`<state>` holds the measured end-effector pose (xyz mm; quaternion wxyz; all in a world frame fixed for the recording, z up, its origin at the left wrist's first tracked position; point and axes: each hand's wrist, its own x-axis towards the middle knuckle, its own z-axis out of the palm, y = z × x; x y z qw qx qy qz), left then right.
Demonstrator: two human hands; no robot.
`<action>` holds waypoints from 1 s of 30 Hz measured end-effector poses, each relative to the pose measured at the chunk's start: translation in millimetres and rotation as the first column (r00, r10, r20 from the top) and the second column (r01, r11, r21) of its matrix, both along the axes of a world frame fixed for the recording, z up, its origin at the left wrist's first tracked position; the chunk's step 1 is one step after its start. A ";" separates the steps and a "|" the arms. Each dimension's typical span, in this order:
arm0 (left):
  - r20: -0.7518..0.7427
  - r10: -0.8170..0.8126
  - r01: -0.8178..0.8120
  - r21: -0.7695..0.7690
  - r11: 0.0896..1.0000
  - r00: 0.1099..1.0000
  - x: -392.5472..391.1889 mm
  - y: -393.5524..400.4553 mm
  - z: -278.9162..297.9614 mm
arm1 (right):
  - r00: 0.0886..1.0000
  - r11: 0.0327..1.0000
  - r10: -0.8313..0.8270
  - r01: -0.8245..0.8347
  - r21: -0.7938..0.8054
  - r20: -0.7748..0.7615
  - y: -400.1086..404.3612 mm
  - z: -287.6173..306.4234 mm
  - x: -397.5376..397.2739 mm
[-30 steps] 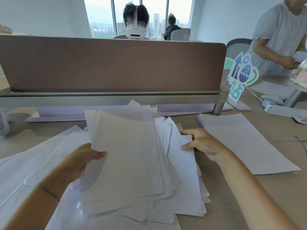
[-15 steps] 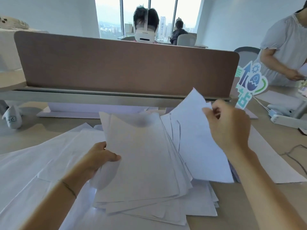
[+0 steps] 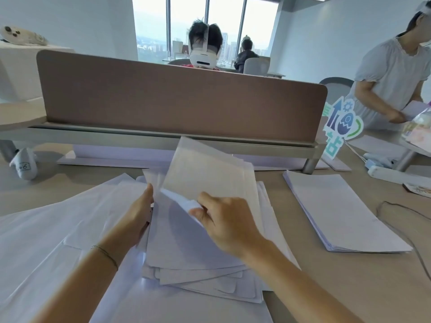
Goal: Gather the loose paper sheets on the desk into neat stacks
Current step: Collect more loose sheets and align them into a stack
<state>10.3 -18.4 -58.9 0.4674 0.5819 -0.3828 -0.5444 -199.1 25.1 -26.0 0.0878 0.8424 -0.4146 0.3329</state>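
Item one, the bundle of sheets: I hold it tilted up off the middle of the desk, its far edge raised toward the divider, its near edge bent between my two hands. My left hand grips its left edge, thumb lying along the front; the other fingers are hidden behind the paper. My right hand pinches the curled lower corner, thumb and forefinger closed on the paper, remaining fingers curled under.

Item two, the ragged pile: lies flat directly beneath the bundle, corners fanned out unevenly toward the near edge of the desk.

Item three, the loose spread: large overlapping sheets covering the left part of the desk, partly under my left forearm.

Item four, the squared stack: lies flat to the right, well apart from the pile, edges aligned.

Item five, surroundings: a brown divider panel across the far side of the desk; flat paper under its rail; a cut-out sign at its right end; a white power strip beyond the squared stack; a dark cable at the right edge. One person sits behind the divider, another stands far right.
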 end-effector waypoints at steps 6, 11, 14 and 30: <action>0.120 -0.115 0.111 0.041 0.993 0.986 8.6 -5.8 -5.1 | 0.917 0.553 0.049 -0.356 0.754 0.397 10.2 -18.2 -2.8; 0.257 -0.233 0.222 0.073 0.972 0.938 12.5 -5.4 -14.1 | 0.846 0.756 -0.529 0.435 0.489 0.067 -22.6 -26.5 -75.8; 0.276 -0.196 0.214 -0.037 0.976 0.941 9.6 -4.1 -12.0 | 0.759 0.637 -0.645 0.466 0.614 0.093 -29.4 -28.6 -107.8; 0.135 0.119 -0.071 -0.317 0.946 0.984 -5.0 14.5 18.0 | 0.417 0.532 -0.693 -0.254 0.808 0.588 -32.9 -21.9 -138.3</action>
